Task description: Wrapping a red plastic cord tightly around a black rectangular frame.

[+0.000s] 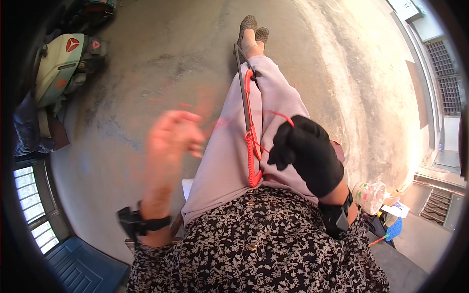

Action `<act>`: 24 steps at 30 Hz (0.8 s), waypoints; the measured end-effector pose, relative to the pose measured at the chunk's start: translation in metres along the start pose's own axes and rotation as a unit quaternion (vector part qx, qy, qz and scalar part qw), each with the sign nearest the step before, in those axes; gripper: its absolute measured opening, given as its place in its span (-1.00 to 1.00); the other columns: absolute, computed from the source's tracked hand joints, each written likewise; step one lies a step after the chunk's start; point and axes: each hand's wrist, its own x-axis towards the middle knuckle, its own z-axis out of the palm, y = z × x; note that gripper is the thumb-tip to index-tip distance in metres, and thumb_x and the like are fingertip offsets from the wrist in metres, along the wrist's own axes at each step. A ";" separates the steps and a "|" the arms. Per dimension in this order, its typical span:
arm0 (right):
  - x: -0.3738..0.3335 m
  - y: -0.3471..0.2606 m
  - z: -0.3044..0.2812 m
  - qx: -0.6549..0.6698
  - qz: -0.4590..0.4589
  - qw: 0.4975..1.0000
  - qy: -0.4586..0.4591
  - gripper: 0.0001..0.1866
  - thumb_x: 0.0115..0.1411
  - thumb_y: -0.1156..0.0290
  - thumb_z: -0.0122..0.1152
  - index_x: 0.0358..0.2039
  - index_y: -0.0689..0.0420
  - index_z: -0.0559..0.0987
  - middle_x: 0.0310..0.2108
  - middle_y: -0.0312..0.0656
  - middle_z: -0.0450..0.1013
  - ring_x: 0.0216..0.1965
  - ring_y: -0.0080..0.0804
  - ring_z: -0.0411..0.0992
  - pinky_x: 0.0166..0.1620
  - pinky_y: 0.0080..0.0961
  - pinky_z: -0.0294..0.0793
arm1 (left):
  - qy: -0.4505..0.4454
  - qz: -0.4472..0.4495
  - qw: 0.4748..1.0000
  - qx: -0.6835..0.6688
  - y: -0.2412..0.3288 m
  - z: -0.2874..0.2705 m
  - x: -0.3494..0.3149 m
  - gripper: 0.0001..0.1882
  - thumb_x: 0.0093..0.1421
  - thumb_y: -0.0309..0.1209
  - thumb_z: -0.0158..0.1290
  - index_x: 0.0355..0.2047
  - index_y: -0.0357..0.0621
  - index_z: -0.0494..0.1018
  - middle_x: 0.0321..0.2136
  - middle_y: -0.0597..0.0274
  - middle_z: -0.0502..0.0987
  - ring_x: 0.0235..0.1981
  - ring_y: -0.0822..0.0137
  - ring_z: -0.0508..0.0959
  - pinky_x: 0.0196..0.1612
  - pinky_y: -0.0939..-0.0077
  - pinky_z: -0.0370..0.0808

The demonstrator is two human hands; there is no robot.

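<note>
While gloved right hand (304, 149) curls closed on red cord (279, 114), left hand (173, 134) blurs, half-curled, hold unclear; red-and-black frame (250, 117) lies along legs (283, 93).

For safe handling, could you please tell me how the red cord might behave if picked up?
The red cord is probably floppy, since it curves where it meets the gloved right hand. It also looks thin, so it is likely very light.
</note>
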 end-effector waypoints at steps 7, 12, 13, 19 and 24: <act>-0.026 0.009 0.020 -0.276 -0.200 0.939 0.045 -0.78 0.23 0.33 0.05 -0.39 0.23 0.52 -0.61 -0.39 0.33 -0.56 -0.64 0.29 -0.44 -0.66 0.28 | -0.047 -0.017 0.974 0.220 -0.056 0.069 -0.012 -0.71 0.04 -0.53 0.23 -0.27 -0.27 0.38 -0.57 0.35 0.46 -0.57 0.65 0.40 -0.51 0.72 0.35; 0.014 -0.001 -0.028 -0.327 -0.174 0.909 0.189 -0.81 0.19 0.36 0.15 -0.23 0.16 0.58 -0.48 -0.25 0.48 -0.46 -0.59 0.42 -0.32 -0.58 0.42 | -0.077 -0.085 0.992 -0.044 -0.060 0.037 -0.003 -0.73 0.23 -0.52 0.04 -0.07 -0.32 0.36 -0.25 0.20 0.50 -0.20 0.46 0.52 -0.09 0.59 0.49; 0.022 0.009 -0.038 -0.506 -0.275 0.779 0.246 -0.80 0.19 0.35 0.16 -0.21 0.13 0.59 -0.47 -0.23 0.51 -0.46 -0.59 0.45 -0.30 -0.58 0.44 | -0.071 -0.085 0.993 -0.039 -0.057 0.030 -0.002 -0.73 0.23 -0.52 0.04 -0.07 -0.32 0.36 -0.25 0.20 0.50 -0.20 0.46 0.52 -0.09 0.59 0.49; 0.033 0.061 -0.028 -0.361 -0.042 0.929 0.065 -0.81 0.16 0.34 0.20 -0.28 0.17 0.58 -0.50 -0.18 0.53 -0.47 -0.48 0.50 -0.34 -0.52 0.47 | -0.067 -0.096 0.984 0.134 -0.067 0.033 0.010 -0.79 0.25 -0.49 -0.02 -0.12 -0.28 0.44 -0.36 0.15 0.58 -0.37 0.41 0.57 -0.27 0.56 0.51; 0.037 0.066 -0.011 -0.402 -0.006 0.911 0.092 -0.76 0.11 0.26 0.26 -0.32 0.17 0.55 -0.50 -0.16 0.53 -0.46 -0.46 0.51 -0.35 -0.49 0.47 | -0.070 0.064 0.956 0.277 -0.068 0.050 0.011 -0.73 0.07 -0.61 0.01 -0.18 -0.25 0.33 -0.49 0.02 0.56 -0.42 -0.01 0.58 -0.34 0.25 0.47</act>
